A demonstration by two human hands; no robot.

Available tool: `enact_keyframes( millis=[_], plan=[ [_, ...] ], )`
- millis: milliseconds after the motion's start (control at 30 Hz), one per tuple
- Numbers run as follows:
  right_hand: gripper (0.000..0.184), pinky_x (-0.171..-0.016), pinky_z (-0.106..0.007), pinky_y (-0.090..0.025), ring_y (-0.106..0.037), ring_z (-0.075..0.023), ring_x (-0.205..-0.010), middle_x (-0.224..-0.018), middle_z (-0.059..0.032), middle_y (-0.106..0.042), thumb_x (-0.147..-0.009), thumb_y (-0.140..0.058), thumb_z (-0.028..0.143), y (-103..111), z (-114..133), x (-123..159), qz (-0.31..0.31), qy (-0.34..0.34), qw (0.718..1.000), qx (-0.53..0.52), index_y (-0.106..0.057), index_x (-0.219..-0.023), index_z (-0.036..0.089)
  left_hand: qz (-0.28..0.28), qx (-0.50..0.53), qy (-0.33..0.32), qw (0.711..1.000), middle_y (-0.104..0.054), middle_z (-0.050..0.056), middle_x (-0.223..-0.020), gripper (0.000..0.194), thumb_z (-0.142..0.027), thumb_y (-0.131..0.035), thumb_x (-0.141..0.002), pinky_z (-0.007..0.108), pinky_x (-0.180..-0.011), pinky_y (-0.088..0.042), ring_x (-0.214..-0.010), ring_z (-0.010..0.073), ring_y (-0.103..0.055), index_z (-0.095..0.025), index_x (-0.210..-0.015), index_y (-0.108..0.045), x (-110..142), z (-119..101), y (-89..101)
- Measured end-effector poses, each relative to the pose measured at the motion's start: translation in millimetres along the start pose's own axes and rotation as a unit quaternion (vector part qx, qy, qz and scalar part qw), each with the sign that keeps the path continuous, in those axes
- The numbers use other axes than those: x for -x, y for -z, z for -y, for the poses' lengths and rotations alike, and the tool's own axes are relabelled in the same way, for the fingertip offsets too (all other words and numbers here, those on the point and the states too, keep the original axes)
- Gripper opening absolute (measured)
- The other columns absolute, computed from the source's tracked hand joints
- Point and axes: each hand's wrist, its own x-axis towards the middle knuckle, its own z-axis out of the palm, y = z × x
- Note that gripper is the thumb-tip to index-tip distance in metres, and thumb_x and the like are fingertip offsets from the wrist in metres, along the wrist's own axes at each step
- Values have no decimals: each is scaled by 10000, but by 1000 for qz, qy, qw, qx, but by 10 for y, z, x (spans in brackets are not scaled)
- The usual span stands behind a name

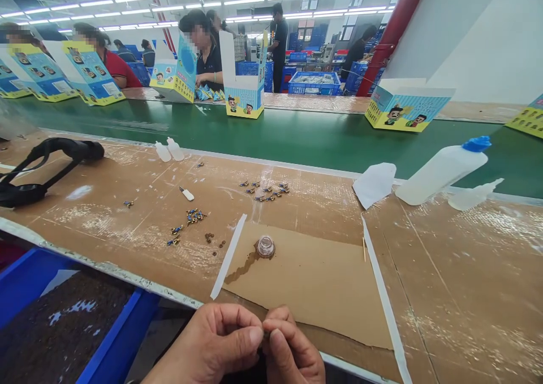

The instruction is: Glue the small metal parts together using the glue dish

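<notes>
At the table's front edge, my left hand (218,339) and my right hand (292,350) meet with fingertips pinched together. Between them shows a small dark piece (266,335), mostly covered by the fingers; its kind I cannot make out. Just beyond lies a brown cardboard sheet (322,288), its sides edged by white strips. A small clear round cup (266,246) sits on it, with a dark wet stain beside it. To the left are several tiny brown pieces (209,237) and a cluster of small blue-and-gold parts (195,216). More such parts (270,190) lie farther back.
A green conveyor belt (297,141) carrying printed cartons (246,98) runs behind the table. Bottles, including a large one with a blue cap (443,172), stand or lean at right. A black strap-like item (63,149) and a blue bin (114,333) are left. People sit across.
</notes>
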Motion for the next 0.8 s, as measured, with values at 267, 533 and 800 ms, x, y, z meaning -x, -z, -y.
enact_keyframes(
  millis=[267, 533, 800],
  plan=[
    [172, -665, -250, -435, -527, -126, -708, -704, 10, -568, -730, -794, 443, 10, -49, -6, 0, 65, 998, -4, -784, -827, 302, 3, 19, 12, 1000, -537, 2, -644, 321, -417, -875, -598, 230, -664, -383, -635, 102, -444, -146, -668, -718, -5, 14, -5],
    [119, -600, -289, -418, -540, -153, -671, -711, -14, -575, -845, -694, 389, 114, -51, -24, 40, 183, 976, 116, -772, -891, 312, 13, 12, -11, 1000, -552, 12, -622, 336, -432, -875, -599, 235, -648, -351, -616, 99, -443, -132, -672, -743, -40, 148, 26],
    [180, -610, -277, -423, -537, -149, -676, -725, -15, -582, -899, -613, 410, 121, 12, -23, 63, 198, 965, 162, -765, -915, 314, 17, 21, -13, 1000, -615, 25, -619, 360, -430, -896, -567, 192, -609, -340, -598, 85, -488, -117, -690, -768, 5, 146, -8]
  ],
)
